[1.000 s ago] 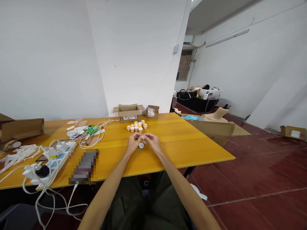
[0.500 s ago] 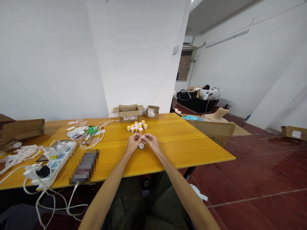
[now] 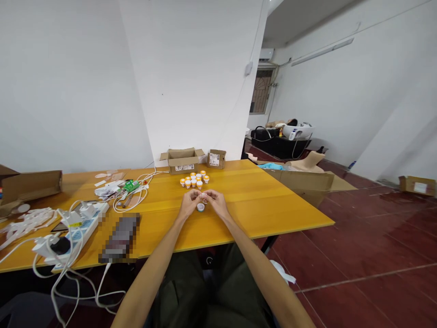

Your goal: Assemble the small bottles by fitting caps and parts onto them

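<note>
My left hand [image 3: 190,203] and my right hand [image 3: 217,203] meet over the middle of the table. Their fingertips pinch a small white piece with reddish marks [image 3: 204,196], too small to tell its kind. Just below it, a small white ring-shaped roll with a teal edge [image 3: 200,207] rests on the wood, near the left fingers. Beyond both hands stands a tight cluster of several small white-and-orange pieces [image 3: 194,180], wide on top and narrower below.
An open cardboard box [image 3: 183,163] and a smaller carton [image 3: 216,159] stand against the wall. On the left lie a power strip [image 3: 90,225] with tangled white cables, a pixelated phone [image 3: 121,238] and a green packet [image 3: 131,185]. The table's right edge borders a red tiled floor [image 3: 341,255].
Both hands stay together at the same spot, with the small white piece shifting slightly between the fingertips. The whole view has moved a little; the cluster and the roll stay put.
</note>
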The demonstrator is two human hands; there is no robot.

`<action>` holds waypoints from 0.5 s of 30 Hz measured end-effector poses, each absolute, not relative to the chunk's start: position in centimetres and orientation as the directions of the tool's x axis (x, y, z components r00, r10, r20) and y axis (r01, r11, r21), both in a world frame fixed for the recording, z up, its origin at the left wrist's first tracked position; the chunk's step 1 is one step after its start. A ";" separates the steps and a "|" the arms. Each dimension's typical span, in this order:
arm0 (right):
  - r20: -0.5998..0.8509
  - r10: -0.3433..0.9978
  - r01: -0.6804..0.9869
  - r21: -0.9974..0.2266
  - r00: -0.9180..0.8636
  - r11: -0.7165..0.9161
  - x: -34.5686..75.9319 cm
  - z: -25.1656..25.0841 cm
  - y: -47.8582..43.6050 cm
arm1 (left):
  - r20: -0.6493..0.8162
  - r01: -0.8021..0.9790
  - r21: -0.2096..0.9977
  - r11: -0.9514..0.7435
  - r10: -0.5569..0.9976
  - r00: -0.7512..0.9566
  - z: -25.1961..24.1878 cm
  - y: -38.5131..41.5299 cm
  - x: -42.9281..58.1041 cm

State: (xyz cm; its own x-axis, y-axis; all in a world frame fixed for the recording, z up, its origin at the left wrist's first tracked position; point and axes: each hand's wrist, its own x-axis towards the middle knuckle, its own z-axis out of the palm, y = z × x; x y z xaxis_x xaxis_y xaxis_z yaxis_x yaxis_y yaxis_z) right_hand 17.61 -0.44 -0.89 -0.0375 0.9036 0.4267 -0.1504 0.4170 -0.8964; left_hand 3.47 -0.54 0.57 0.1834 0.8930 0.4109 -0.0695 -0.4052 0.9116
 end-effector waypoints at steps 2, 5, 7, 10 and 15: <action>0.419 0.907 -0.152 -0.899 -0.035 0.410 17.6 -0.8 -0.5 | 0.404 -0.066 0.915 -0.399 0.893 0.198 0.4 -0.4 3.4; 0.406 0.913 -0.141 -0.907 -0.038 0.398 17.7 -0.8 -0.7 | 0.385 -0.057 0.923 -0.382 0.900 0.204 0.4 -0.3 3.3; 0.394 0.919 -0.133 -0.913 -0.034 0.386 17.7 -0.7 -0.7 | 0.369 -0.055 0.929 -0.366 0.907 0.204 0.4 -0.3 3.2; 0.380 0.925 -0.134 -0.918 -0.019 0.374 17.8 -0.8 -0.7 | 0.345 -0.053 0.938 -0.342 0.914 0.214 0.4 -0.2 3.1; 0.366 0.930 -0.148 -0.919 0.020 0.365 18.3 -1.1 -0.4 | 0.347 -0.001 0.936 -0.351 0.923 0.167 0.0 0.4 2.8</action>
State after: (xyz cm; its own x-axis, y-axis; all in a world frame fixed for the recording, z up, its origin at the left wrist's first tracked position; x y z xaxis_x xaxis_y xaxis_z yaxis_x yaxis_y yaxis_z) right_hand 18.31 -0.43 -1.14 0.0195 0.9305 0.3659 -0.1477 0.3646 -0.9194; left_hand 2.79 0.39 0.02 0.1674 0.9230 0.3466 -0.0005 -0.3514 0.9362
